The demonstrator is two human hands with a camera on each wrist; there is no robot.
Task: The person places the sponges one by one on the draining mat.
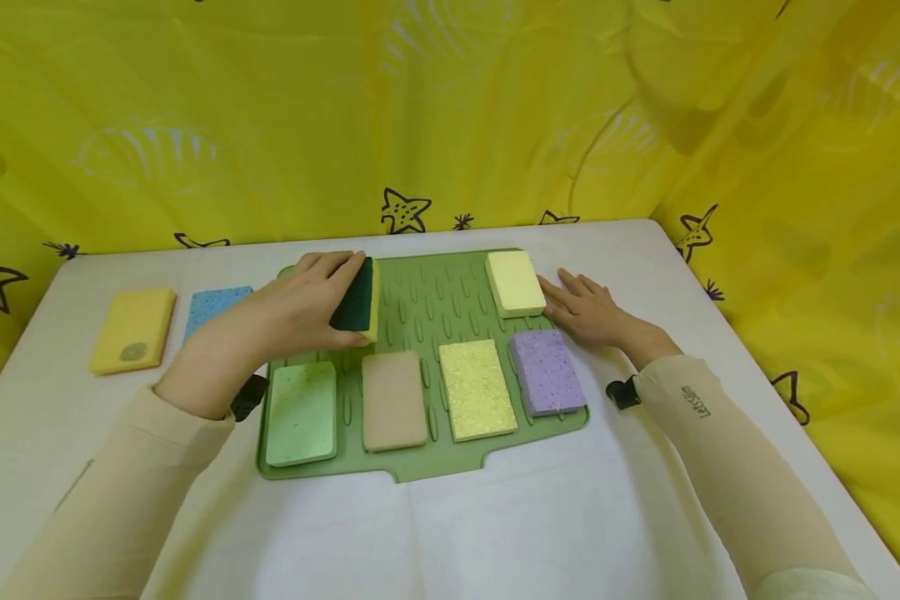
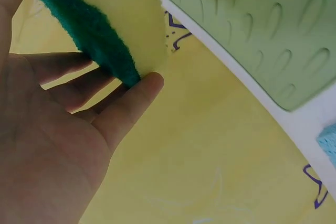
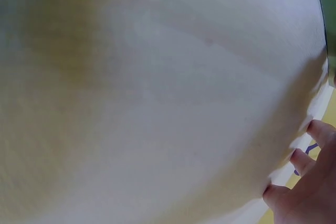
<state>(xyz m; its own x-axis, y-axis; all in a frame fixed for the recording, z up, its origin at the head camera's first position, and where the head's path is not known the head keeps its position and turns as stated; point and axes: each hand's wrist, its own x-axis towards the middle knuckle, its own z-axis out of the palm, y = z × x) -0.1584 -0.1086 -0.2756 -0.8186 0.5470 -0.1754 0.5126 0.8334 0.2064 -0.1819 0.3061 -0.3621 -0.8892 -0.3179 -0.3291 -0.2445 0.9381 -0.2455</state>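
Observation:
My left hand (image 1: 300,302) grips a yellow sponge with a dark green scouring side (image 1: 356,298), tilted on edge above the back left of a green ridged mat (image 1: 427,287). In the left wrist view the fingers lie along the sponge's green side (image 2: 100,35). My right hand (image 1: 585,312) rests on the white cloth at the mat's right edge, fingers spread, beside a pale yellow sponge (image 1: 515,283). Along the mat's front lie a light green sponge (image 1: 302,414), a beige sponge (image 1: 393,402), a bright yellow sponge (image 1: 477,390) and a purple sponge (image 1: 547,372).
Left of the mat, on the white-covered table (image 1: 330,533), lie a yellow-orange sponge (image 1: 133,327) and a blue sponge (image 1: 213,307), the latter partly behind my left arm. A yellow patterned curtain (image 1: 450,125) hangs behind and along the right side.

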